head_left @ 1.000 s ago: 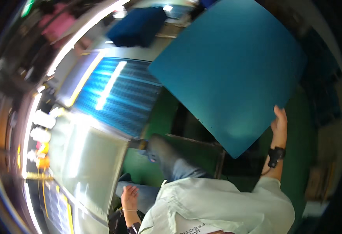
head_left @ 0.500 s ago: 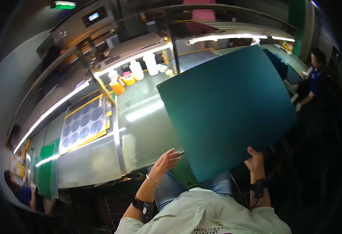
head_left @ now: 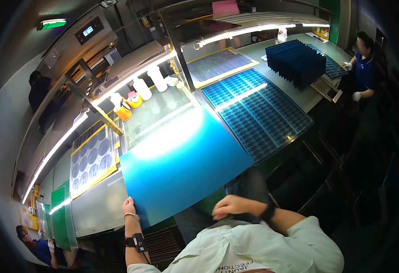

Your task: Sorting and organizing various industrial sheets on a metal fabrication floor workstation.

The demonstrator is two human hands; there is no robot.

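A large, plain blue sheet (head_left: 186, 168) slants over the near edge of the glass-topped workbench, bright glare on its far part. My left hand (head_left: 129, 205) pinches its near left edge, the thumb on the upper face. My right hand (head_left: 229, 207) is in front of my body, just off the sheet's near edge; its fingers are curled and nothing shows in them. To the sheet's right lies a dark blue panel (head_left: 258, 113) printed with rows of small repeated patterns. The sheet overlaps part of the bench top, hiding what is beneath.
Ridged dark blue panels (head_left: 295, 63) stand in a row at the back right. Beyond, a co-worker (head_left: 365, 68) in gloves handles a patterned panel. White bottles (head_left: 141, 88) and orange tape rolls (head_left: 122, 113) stand under the lamp. A film with circles (head_left: 92, 157) and green sheets (head_left: 60, 214) lie left.
The sheet has swung left and down over the bench, uncovering the patterned panel. My left hand has taken its left edge; my right hand has let go and moved left across my body.
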